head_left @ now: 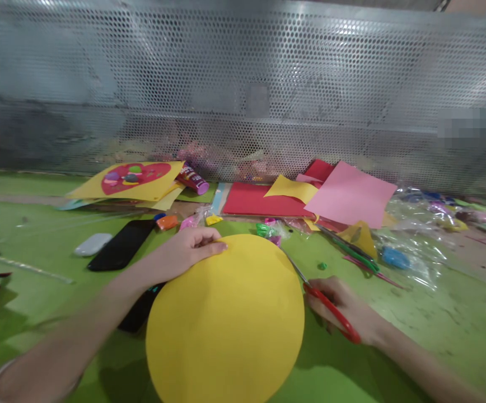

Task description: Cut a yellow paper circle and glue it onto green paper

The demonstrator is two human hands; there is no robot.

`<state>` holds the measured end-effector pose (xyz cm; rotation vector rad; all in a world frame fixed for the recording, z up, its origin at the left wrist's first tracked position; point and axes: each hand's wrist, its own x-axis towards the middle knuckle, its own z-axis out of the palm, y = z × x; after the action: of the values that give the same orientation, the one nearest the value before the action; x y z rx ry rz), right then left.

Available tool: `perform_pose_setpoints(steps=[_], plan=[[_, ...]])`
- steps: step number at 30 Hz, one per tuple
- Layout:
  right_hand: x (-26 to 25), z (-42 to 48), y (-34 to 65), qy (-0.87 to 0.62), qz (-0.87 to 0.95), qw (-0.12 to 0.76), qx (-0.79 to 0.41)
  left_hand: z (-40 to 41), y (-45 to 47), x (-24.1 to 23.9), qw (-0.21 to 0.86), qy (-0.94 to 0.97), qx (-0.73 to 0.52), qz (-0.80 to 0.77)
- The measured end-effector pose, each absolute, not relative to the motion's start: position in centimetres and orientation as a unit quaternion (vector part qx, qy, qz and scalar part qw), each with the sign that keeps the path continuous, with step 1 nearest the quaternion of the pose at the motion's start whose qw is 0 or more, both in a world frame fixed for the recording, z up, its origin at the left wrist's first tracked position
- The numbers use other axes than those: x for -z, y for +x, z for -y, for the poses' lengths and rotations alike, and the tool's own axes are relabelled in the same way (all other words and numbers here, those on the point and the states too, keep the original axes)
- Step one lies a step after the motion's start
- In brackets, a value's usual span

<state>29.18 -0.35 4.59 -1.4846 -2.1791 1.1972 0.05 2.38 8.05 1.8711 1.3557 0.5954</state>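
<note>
A large rounded sheet of yellow paper [230, 319] fills the near middle of the view, its bottom cut off by the frame. My left hand [188, 252] pinches its upper left edge, thumb on top. In my right hand [344, 308] is a pair of red-handled scissors [333, 313], gripped by the handles. Their blades point up and left, along the right edge of the yellow paper. Whether the blades have paper between them, I cannot tell. Under the paper's left side lies a partly hidden dark object [140, 310].
A black phone [123, 244] and a white case [93, 244] lie left. Behind are a card with a red heart [136, 178], red paper [263, 200], pink paper [352, 196] and clear plastic bags [415, 246]. Green-handled scissors [356, 254] lie right. A perforated metal panel [243, 73] stands at the back.
</note>
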Motion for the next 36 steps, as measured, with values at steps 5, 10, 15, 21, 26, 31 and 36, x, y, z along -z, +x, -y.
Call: perform_pose_setpoints(steps=[5,10,15,21,26,31,36], plan=[[-4.69,0.45,29.03,-0.519,0.742,0.111,-0.409,-2.38,0.13,-8.19,0.367,0.729,-0.228,-0.532],[-4.71,0.43,29.03,-0.527,0.739,0.113,-0.405,-2.35,0.17,-8.2,0.37,0.724,-0.23,-0.536],[-4.7,0.3,28.99,-0.527,0.743,0.112,-0.397,-2.36,0.13,-8.2,0.368,0.725,-0.227,-0.536],[-5.08,0.32,28.84,-0.529,0.746,0.108,-0.39,-2.46,0.0,-8.02,0.368,0.727,-0.228,-0.532],[-5.21,0.4,28.81,-0.539,0.738,0.109,-0.392,-2.56,-0.09,-7.99,0.357,0.731,-0.223,-0.537],[-5.03,0.29,28.97,-0.544,0.734,0.107,-0.392,-2.61,-0.18,-7.9,0.356,0.735,-0.219,-0.534],[-4.69,0.23,29.23,-0.524,0.729,0.121,-0.423,-2.52,-0.12,-7.96,0.359,0.742,-0.217,-0.523]])
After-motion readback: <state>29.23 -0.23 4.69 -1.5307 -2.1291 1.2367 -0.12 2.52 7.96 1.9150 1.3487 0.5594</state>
